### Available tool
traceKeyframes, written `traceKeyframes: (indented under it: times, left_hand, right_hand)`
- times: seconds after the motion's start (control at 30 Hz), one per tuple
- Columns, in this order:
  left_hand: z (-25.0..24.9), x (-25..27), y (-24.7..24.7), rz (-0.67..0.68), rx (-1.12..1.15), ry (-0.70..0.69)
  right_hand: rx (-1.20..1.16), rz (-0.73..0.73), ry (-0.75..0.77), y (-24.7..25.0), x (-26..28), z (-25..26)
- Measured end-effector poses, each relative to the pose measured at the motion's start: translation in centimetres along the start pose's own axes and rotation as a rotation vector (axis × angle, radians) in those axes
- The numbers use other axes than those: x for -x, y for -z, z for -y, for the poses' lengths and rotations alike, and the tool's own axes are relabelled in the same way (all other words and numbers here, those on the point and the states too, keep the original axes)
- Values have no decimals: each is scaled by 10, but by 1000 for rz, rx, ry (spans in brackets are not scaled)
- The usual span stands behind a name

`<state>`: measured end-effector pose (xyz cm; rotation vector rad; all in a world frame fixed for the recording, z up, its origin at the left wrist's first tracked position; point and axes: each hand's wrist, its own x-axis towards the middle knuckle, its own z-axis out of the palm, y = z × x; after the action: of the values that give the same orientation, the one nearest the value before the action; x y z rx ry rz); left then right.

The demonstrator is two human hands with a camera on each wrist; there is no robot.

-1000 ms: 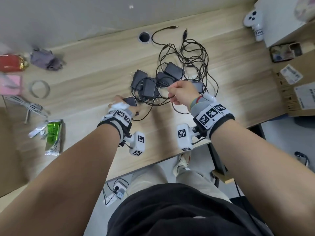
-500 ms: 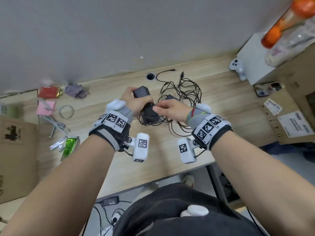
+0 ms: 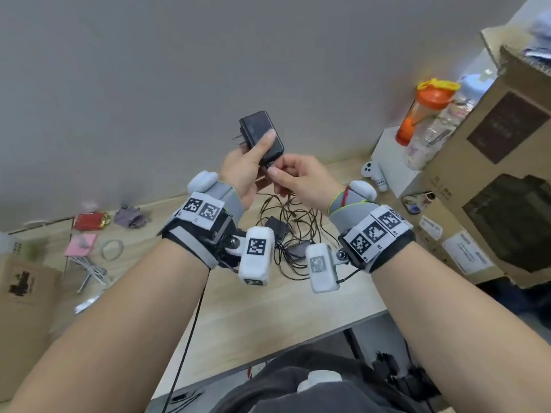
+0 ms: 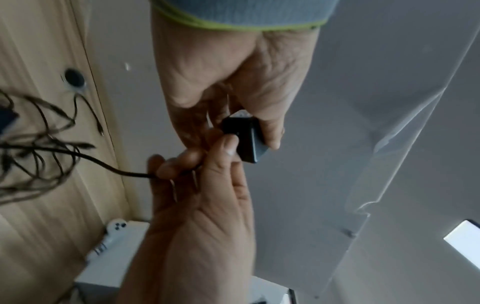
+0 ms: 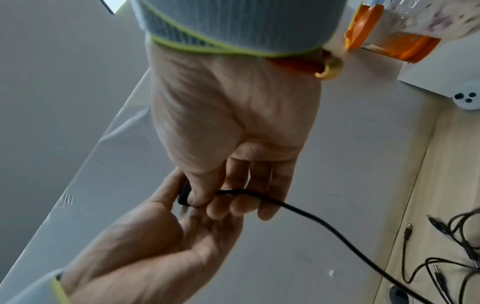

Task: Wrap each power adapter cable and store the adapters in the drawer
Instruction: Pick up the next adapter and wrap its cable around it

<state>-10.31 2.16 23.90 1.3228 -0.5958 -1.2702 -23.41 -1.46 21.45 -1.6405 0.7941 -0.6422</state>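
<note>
Since a moment ago, both hands have risen from the tabletop and now hold one adapter up in front of the grey wall, while the rest of the pile stays on the desk.

The wooden desk runs beneath both forearms, with stacked cardboard boxes at its right end. On the desk between the wrists lies a tangle of black cables with the remaining adapters among them. An orange-lidded bottle stands on a white box near the wall, and a small white controller lies just beside that box. At the far left sit a roll of tape and a pink note.

The left hand grips the raised black power adapter, thumb pressed flat across its face and fingers curled behind, with the plug prongs pointing left. The right hand pinches the adapter's cable between thumb and curled fingers, just below the adapter's lower end. From that pinch the cable trails down towards the tangle on the desk.
</note>
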Motion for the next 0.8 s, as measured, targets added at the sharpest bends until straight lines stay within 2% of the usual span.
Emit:
traceKeyframes:
  times: [0.1, 0.23, 0.33, 0.43, 0.53, 0.6, 0.73, 0.8]
  left_hand:
    - [-16, 3, -20, 15, 36, -25]
    - [-27, 3, -27, 6, 53, 14]
    - [-30, 2, -22, -29, -20, 83]
    - [-29, -3, -12, -77, -99, 106]
    - [-26, -10, -1, -118, -225, 88]
    - [-22, -15, 7, -174, -409, 48]
    - [-7, -24, 27, -255, -825, 6]
    - [2, -25, 35, -261, -971, 13]
  right_hand:
    - [21, -30, 0, 13, 8, 7]
    - [208, -28, -128, 33, 21, -16]
    - [249, -40, -180, 53, 31, -33]
    - [391, -49, -285, 77, 37, -46]
    - [534, -227, -424, 101, 36, -57]
    - [561, -362, -444, 115, 33, -58]
    - [448, -656, -277, 136, 23, -37]
    - [419, -747, -161, 140, 19, -17]
